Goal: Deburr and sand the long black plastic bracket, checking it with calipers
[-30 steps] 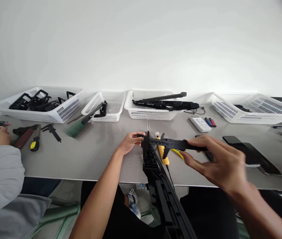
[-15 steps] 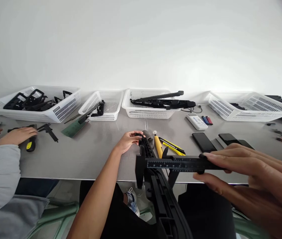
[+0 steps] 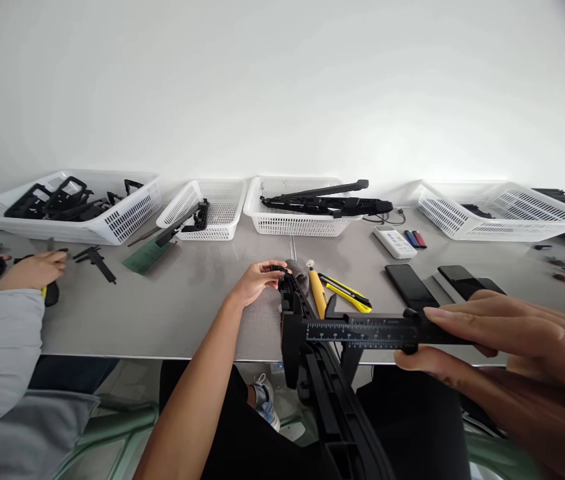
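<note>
Two hands divide the load: the left hand (image 3: 257, 283) pinches the far tip of a long black part (image 3: 340, 417) between thumb and fingers, while the right hand (image 3: 522, 353) pinches a black caliper (image 3: 372, 331), thumb beneath and forefinger on top. The part slants from above the desk (image 3: 197, 327) back across its near edge toward the person's lap; a grip at the tip probably steadies that length and leaves the middle bare for the caliper. This lies crosswise over the part, around the desk's near edge, its jaws pointing down on either side of the plastic (whether both touch it, I cannot tell). Its scale faces the wearer, presumably so that the marks can be read, and the fingertip grip seems suited to small shifts of the jaws.

Beyond the caliper, a yellow-handled tool (image 3: 318, 293) and a yellow cutter (image 3: 346, 293) lie on the desk, likely kept there to be within easy reach. White baskets (image 3: 302, 227) line the far edge, one holding similar black pieces (image 3: 322, 205), which seems to keep bulky stock away from the handwork. Toward the desk's left end, a co-worker's hand (image 3: 35, 270) is near a second caliper (image 3: 98, 263).
</note>
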The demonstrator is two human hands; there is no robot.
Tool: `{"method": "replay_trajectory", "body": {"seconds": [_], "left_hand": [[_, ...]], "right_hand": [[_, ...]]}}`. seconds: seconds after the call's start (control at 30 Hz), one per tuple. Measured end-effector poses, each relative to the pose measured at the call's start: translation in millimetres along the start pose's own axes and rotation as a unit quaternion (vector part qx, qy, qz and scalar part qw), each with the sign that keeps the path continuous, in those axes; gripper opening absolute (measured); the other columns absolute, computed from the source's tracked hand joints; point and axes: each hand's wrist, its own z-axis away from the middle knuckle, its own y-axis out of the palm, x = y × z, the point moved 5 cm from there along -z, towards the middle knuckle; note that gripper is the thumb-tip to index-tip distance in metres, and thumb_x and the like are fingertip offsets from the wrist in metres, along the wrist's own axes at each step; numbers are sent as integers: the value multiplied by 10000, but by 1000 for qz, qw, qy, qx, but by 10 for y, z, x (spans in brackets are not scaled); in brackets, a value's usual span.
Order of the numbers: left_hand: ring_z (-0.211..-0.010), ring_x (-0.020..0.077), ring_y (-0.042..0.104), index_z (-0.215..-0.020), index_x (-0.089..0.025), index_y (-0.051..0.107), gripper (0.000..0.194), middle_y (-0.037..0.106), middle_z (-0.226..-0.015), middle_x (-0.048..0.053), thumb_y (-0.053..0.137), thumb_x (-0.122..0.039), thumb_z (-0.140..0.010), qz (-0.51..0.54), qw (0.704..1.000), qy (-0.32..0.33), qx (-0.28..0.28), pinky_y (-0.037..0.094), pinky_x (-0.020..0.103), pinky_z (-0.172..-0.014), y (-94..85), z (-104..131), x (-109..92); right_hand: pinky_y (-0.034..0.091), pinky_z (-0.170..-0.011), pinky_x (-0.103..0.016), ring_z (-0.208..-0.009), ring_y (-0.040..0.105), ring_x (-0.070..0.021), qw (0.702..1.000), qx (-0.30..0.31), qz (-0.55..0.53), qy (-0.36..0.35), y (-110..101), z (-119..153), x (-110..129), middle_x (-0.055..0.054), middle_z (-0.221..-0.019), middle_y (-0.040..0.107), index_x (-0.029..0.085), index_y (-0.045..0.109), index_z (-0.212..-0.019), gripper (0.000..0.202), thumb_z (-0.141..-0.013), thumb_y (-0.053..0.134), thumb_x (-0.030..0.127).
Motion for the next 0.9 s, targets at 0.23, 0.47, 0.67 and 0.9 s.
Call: {"method": "replay_trajectory", "body": {"seconds": [0.23, 0.47, 0.67, 0.9], "left_hand": [[-764, 170, 672, -1051, -99, 799, 520, 830, -1015, 133, 1012, -335, -639, -11, 1000, -2, 7, 493, 296, -692, -10, 0, 6], [-738, 159, 647, -1040, -100, 808, 507, 828, -1014, 126, 1008, -325, -632, -17, 1000, -2, 10, 477, 293, -675, -16, -18, 19], [-741, 161, 652, -1038, -95, 814, 498, 828, -1016, 135, 1009, -310, -633, -11, 1000, -4, 8, 479, 295, -682, -11, -5, 16], [-739, 171, 698, -998, -121, 809, 465, 821, -948, 112, 1012, -307, -623, 9, 1000, -3, -23, 496, 271, -648, -49, -31, 46]], "right_hand": [[633, -716, -403, -783, 779, -238, 999, 7, -26, -24, -3, -13, -42, -1, -844, 816, 354, 836, -978, 149, -1024, 726, 443], [654, -842, -443, -843, 776, -257, 999, -2, 9, -35, -5, 74, -106, 4, -931, 826, 395, 844, -978, 213, -1035, 678, 517], [656, -845, -417, -811, 780, -255, 1000, 5, 1, -11, -51, 57, -52, 29, -927, 826, 414, 831, -1008, 198, -1039, 662, 514], [602, -624, -333, -666, 762, -219, 996, -42, 6, 83, 264, 103, -452, -13, -813, 823, 306, 827, -985, 208, -935, 812, 508]]}}
